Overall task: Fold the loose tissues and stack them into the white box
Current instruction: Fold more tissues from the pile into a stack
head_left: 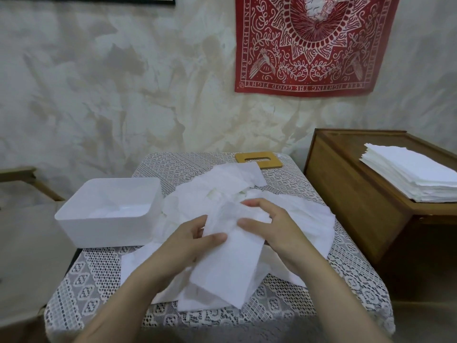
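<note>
Tissue (232, 263) hangs pinched by left hand (190, 241) and right hand (279, 233) above the loose pile (304, 219), beside white box (99, 231); thin paper may tear or crease crooked if tugged unevenly

Left hand (189, 243) pinching tissue (230, 266), right hand (274, 231) gripping it

Left hand (190, 243) and right hand (269, 233) hold one tissue (230, 263) over a loose pile (222, 186).
The left hand pinches the tissue's left edge, thumb on top; the right hand grips its upper right part, fingers curled. The tissue slopes down toward the near edge of the lace-covered surface (346, 280). An open white box (108, 209) stands just left of the pile, with something pale inside, perhaps tissues. A wooden lid (258, 160) lies at the far edge. On a cabinet (346, 194) to the right sits a neat stack (415, 174).
</note>
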### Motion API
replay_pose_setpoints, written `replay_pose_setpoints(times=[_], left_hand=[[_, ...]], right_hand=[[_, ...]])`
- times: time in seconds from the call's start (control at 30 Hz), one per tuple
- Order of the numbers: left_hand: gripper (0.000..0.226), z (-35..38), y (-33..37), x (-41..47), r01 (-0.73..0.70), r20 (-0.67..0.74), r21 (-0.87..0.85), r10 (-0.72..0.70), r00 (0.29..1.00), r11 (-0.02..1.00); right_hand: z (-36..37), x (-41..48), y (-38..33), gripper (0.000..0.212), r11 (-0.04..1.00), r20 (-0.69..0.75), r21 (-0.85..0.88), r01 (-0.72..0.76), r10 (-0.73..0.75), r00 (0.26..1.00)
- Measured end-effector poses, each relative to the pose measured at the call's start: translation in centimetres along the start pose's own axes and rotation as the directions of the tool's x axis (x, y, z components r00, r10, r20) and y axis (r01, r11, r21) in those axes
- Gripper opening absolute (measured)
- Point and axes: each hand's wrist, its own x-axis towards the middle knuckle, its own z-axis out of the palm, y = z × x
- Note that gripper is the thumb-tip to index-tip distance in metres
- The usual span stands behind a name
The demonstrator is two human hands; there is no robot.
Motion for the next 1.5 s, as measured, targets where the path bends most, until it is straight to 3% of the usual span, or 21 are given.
replay_pose_setpoints(times=[0.13,0.3,0.43,0.5,0.6,0.67,0.73,0.83,1.0,1.17,1.33,1.5], left_hand=[[0.032,1.3,0.4,1.1,-0.122,-0.2,-0.09,0.103,0.974,0.988],[0.03,3.0,1.1,1.2,-0.287,-0.309,-0.031,0.264,0.914,0.958],[0.017,4.0,1.1,1.3,-0.323,-0.334,0.001,0.305,0.892,0.946],[0.016,4.4,1.5,1.3,-0.321,-0.32,0.028,0.313,0.894,0.947],[0.028,4.8,1.8,1.5,-0.323,-0.309,0.077,0.331,0.892,0.943],[0.047,4.7,1.9,1.5,-0.308,-0.328,0.074,0.315,0.891,0.948],[0.051,4.4,1.5,1.4,-0.306,-0.367,0.072,0.31,0.877,0.949],[0.051,4.3,1.2,1.5,-0.327,-0.409,0.07,0.326,0.852,0.942],[0.065,4.3,1.6,2.0,-0.367,-0.427,0.075,0.362,0.828,0.927],[0.043,4.8,1.0,2.0,-0.317,-0.377,0.013,0.298,0.877,0.948],[0.027,4.8,1.5,1.9,-0.36,-0.362,0.037,0.348,0.865,0.932],[0.016,4.8,0.9,1.9,-0.339,-0.366,0.057,0.335,0.868,0.939]], right_hand=[[1.4,0.8,0.4,0.033,0.986,-0.131,0.158,0.05,-0.029,0.991],[2.2,-0.1,0.5,0.014,0.977,-0.202,-0.039,0.21,-0.213,0.956],[2.3,-0.8,1.0,0.059,0.982,-0.149,-0.081,0.169,-0.179,0.973],[2.5,-0.7,1.3,0.067,0.988,-0.121,-0.043,0.147,-0.151,0.981],[2.7,-0.3,1.2,0.055,0.992,-0.073,0.006,0.125,-0.124,0.99],[2.8,-0.3,1.0,0.032,0.993,-0.102,-0.026,0.113,-0.115,0.988],[2.5,-0.3,1.2,0.01,0.987,-0.16,-0.027,0.156,-0.158,0.974],[2.5,-0.4,1.4,0.029,0.971,-0.217,-0.021,0.237,-0.236,0.947],[2.9,-0.4,0.8,0.03,0.962,-0.275,-0.004,0.274,-0.264,0.924],[3.6,-0.7,2.0,0.018,0.985,-0.216,0.059,0.161,-0.145,0.966],[4.0,-1.3,0.9,0.021,0.982,-0.193,0.074,0.175,-0.158,0.968],[4.1,-1.1,1.2,0.028,0.97,-0.292,-0.023,0.241,-0.237,0.927]])
